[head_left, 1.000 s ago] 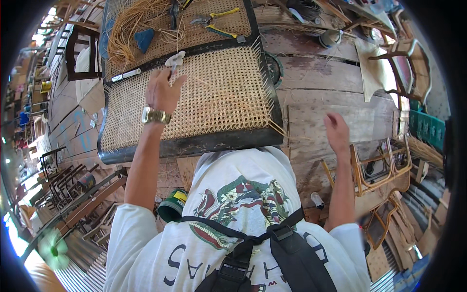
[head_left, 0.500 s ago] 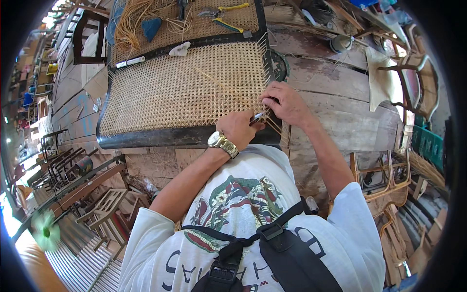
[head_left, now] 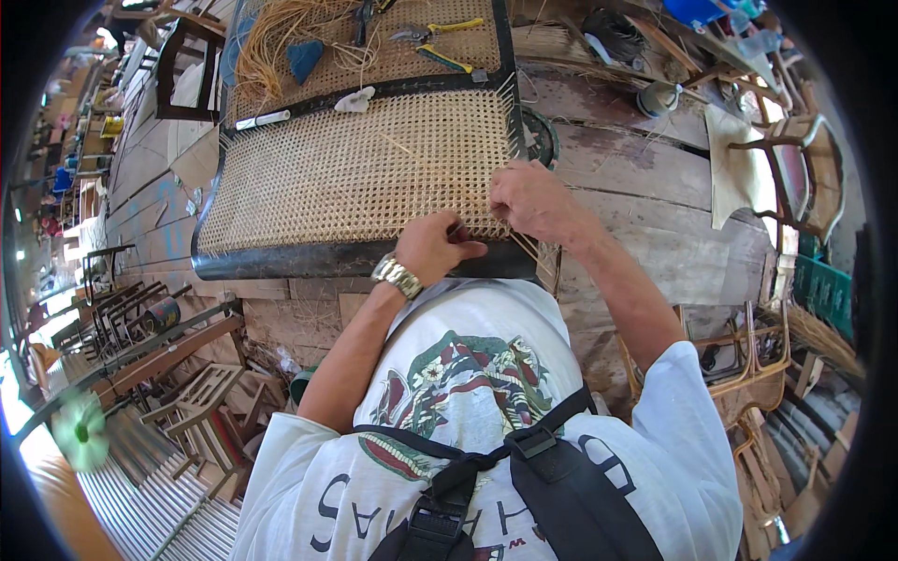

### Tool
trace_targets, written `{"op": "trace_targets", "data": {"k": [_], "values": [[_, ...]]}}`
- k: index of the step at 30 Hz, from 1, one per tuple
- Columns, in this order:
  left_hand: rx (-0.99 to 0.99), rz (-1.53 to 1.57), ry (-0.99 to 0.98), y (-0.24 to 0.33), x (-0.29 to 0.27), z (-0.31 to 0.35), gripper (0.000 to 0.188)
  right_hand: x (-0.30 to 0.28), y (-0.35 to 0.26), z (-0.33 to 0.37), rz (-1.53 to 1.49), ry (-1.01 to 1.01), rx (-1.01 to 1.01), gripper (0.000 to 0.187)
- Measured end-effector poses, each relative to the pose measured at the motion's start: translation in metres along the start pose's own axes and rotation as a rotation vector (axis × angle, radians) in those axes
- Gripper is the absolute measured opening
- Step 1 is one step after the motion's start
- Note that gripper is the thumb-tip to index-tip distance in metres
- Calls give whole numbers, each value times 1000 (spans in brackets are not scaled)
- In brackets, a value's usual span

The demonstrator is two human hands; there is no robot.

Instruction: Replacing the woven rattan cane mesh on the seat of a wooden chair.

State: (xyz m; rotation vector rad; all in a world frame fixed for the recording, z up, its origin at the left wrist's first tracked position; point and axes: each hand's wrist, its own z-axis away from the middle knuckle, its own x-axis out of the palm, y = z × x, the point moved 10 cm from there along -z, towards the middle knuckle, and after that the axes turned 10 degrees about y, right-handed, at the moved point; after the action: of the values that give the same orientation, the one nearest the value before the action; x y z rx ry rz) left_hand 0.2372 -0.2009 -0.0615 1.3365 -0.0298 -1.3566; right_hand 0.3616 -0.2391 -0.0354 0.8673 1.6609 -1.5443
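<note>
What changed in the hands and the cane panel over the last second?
The left hand left the far edge of the cane panel and came to its near right corner. The right hand rose from beside the body to the same corner. Both now pinch at the weave there. The panel and the pliers stayed put.

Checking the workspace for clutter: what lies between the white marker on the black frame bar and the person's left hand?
In the head view, only bare woven cane panel lies between the white marker and the left hand.
</note>
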Motion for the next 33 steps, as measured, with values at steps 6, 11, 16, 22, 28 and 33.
{"op": "trace_targets", "data": {"k": [6, 11, 16, 22, 28, 33], "values": [[-210, 155, 207, -53, -43, 48, 33, 3, 5, -4, -171, 88, 52, 9], [-350, 322, 270, -112, -61, 79, 37, -21, 44, -7, 229, 486, 325, 15], [-322, 474, 243, -97, -94, 57, 38, -4, 15, -28, -190, 515, 335, 18], [-183, 495, 68, -81, -109, -2, 23, 26, 2, -46, -191, 442, 380, 17], [-32, -78, 309, -119, -173, -102, 36, 21, 18, -43, -659, 543, 785, 10], [256, -210, 444, -140, -191, -207, 42, -44, -9, -12, -802, 949, 848, 7]]}}
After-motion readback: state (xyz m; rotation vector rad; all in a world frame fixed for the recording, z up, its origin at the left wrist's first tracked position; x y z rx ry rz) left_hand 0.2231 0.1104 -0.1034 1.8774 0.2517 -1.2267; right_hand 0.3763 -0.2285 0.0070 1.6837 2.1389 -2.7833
